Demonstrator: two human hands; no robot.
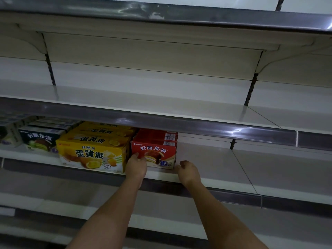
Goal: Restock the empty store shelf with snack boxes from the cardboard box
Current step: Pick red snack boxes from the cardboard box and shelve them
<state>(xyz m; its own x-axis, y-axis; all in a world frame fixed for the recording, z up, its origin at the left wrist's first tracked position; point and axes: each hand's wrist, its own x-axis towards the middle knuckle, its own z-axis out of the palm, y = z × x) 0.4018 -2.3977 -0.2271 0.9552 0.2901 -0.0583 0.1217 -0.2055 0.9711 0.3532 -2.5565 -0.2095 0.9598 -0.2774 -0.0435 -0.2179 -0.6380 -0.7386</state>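
On shelf (206, 159) | left hand (136, 165) touches glossy red box (156, 151)

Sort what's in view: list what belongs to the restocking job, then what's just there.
Job:
red snack boxes, left hand touching the front one
right hand by its right corner
yellow snack boxes
dark snack boxes
shelf

Just there:
upper shelf
price rail
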